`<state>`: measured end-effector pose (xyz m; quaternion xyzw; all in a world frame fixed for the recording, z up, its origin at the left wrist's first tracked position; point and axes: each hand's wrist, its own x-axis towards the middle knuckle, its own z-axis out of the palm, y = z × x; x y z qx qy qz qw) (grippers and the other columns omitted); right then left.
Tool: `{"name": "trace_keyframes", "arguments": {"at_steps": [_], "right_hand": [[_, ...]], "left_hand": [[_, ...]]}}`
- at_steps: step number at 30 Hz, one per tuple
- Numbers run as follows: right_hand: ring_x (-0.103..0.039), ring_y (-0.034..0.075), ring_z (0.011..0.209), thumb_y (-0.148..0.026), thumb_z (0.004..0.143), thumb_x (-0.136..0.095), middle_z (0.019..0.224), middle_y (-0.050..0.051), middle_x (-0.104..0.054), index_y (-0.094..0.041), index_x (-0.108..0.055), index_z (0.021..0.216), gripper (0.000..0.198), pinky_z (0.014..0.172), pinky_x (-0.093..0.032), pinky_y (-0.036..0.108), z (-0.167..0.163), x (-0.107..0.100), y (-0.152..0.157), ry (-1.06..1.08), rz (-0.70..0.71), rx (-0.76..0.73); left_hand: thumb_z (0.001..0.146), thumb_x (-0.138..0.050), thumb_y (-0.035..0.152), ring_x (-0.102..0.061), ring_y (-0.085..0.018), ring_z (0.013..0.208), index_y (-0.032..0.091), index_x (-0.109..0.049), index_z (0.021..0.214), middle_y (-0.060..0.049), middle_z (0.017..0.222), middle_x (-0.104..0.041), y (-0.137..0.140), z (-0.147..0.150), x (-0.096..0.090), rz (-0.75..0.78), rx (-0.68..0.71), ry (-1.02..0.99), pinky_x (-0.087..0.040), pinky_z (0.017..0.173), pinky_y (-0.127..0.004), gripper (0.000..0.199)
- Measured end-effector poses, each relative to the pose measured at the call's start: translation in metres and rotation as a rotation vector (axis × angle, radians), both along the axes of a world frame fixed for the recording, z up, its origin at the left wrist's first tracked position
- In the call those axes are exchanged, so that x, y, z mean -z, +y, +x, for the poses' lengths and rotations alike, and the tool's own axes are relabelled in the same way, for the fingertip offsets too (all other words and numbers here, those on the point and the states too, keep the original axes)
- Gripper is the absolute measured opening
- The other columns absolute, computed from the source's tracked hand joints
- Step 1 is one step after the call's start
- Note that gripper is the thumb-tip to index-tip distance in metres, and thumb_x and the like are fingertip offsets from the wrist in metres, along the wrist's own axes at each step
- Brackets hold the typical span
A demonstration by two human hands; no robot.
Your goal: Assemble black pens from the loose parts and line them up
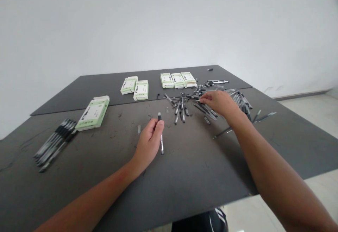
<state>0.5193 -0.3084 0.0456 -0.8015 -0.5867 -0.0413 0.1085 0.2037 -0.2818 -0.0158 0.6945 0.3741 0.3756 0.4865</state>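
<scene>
My left hand (149, 138) is closed around a clear pen (162, 146) with a black grip, held upright above the near middle of the table. Over on the right, my right hand (220, 102) reaches into a pile of loose pens and pen parts (241, 101). Its thumb and fingers are pinched together at the pile's edge; what lies between them is too small to make out. Several pens (181, 108) fan out just left of that hand. A small clear piece (139, 130) lies beside my left hand.
A row of finished-looking pens (56, 142) lies at the left, touching a green and white box (93, 114). Farther back are two boxes (141, 90) and three more (178, 80) side by side. The dark table (185, 186) meets a white wall (148, 24).
</scene>
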Motion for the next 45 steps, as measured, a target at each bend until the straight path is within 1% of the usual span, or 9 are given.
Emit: {"name": "trace_keyframes", "arguments": {"at_steps": [5,9,12,17,21,24,27,34,45], "right_hand": [[-0.075,0.028,0.097,-0.037,0.098,-0.066,0.106,0.009,-0.085,-0.026,-0.087,0.117,0.031,0.085,-0.051,0.036,0.008,-0.019,-0.014,0.113,0.096,0.019],[-0.073,0.029,0.100,-0.035,0.102,-0.057,0.111,0.012,-0.084,-0.021,-0.083,0.129,0.040,0.091,-0.052,0.039,0.007,-0.021,-0.015,0.219,0.200,-0.031],[-0.070,0.026,0.103,-0.040,0.105,-0.054,0.114,0.011,-0.081,-0.018,-0.077,0.138,0.046,0.093,-0.051,0.039,-0.016,-0.010,-0.007,0.545,0.301,-0.183],[-0.063,0.015,0.087,-0.055,0.099,-0.069,0.099,0.004,-0.073,-0.023,-0.080,0.128,0.045,0.070,-0.047,0.026,-0.084,0.007,-0.001,1.285,0.365,-0.352],[-0.058,0.009,0.072,-0.051,0.088,-0.085,0.107,0.003,-0.077,-0.026,-0.081,0.117,0.038,0.061,-0.043,0.023,-0.118,0.001,-0.015,1.563,0.361,-0.399],[-0.048,0.007,0.057,-0.049,0.086,-0.088,0.101,0.001,-0.079,-0.026,-0.081,0.110,0.034,0.051,-0.037,0.022,-0.127,-0.004,-0.023,1.592,0.335,-0.404],[-0.042,0.007,0.054,-0.047,0.083,-0.091,0.095,0.002,-0.079,-0.024,-0.082,0.098,0.029,0.048,-0.036,0.023,-0.132,-0.006,-0.026,1.575,0.291,-0.438],[-0.044,0.009,0.060,-0.049,0.082,-0.091,0.076,-0.001,-0.069,-0.023,-0.086,0.089,0.027,0.054,-0.039,0.024,-0.134,-0.006,-0.028,1.452,0.298,-0.460],[-0.052,0.010,0.066,-0.040,0.090,-0.085,0.087,0.000,-0.077,-0.027,-0.089,0.096,0.015,0.061,-0.043,0.027,-0.128,-0.010,-0.029,1.277,0.410,-0.498]], "left_hand": [[0.107,-0.052,0.058,-0.045,-0.014,0.056,0.025,-0.046,0.081,0.005,0.065,-0.048,0.001,-0.001,0.003,-0.008,0.008,-0.009,-0.037,0.054,-0.026,0.043],[0.109,-0.051,0.057,-0.046,-0.014,0.056,0.024,-0.048,0.083,0.006,0.065,-0.048,0.001,-0.001,0.003,-0.007,0.016,-0.023,-0.038,0.054,-0.026,0.042],[0.109,-0.052,0.057,-0.049,-0.014,0.058,0.024,-0.052,0.084,0.005,0.067,-0.051,-0.001,-0.001,0.001,0.021,0.036,-0.028,-0.040,0.055,-0.026,0.041],[0.110,-0.053,0.055,-0.062,-0.014,0.067,0.022,-0.061,0.092,0.001,0.079,-0.066,-0.006,-0.001,-0.002,0.083,0.100,-0.033,-0.047,0.062,-0.026,0.039],[0.111,-0.055,0.051,-0.071,-0.017,0.077,0.021,-0.066,0.099,-0.002,0.087,-0.074,-0.010,-0.002,-0.003,0.137,0.127,-0.015,-0.053,0.072,-0.028,0.033],[0.110,-0.057,0.047,-0.072,-0.018,0.076,0.021,-0.068,0.101,-0.002,0.085,-0.075,-0.012,-0.003,-0.005,0.216,0.139,0.004,-0.053,0.074,-0.029,0.030],[0.109,-0.057,0.046,-0.071,-0.017,0.075,0.021,-0.069,0.102,-0.002,0.084,-0.074,-0.013,-0.004,-0.007,0.287,0.135,0.023,-0.053,0.072,-0.029,0.029],[0.110,-0.056,0.046,-0.070,-0.017,0.074,0.021,-0.069,0.102,-0.002,0.085,-0.074,-0.013,-0.004,-0.006,0.355,0.125,0.020,-0.052,0.071,-0.029,0.029],[0.111,-0.057,0.048,-0.069,-0.016,0.075,0.020,-0.071,0.106,-0.002,0.088,-0.073,-0.012,-0.004,-0.004,0.380,0.120,0.018,-0.052,0.071,-0.029,0.032]]}}
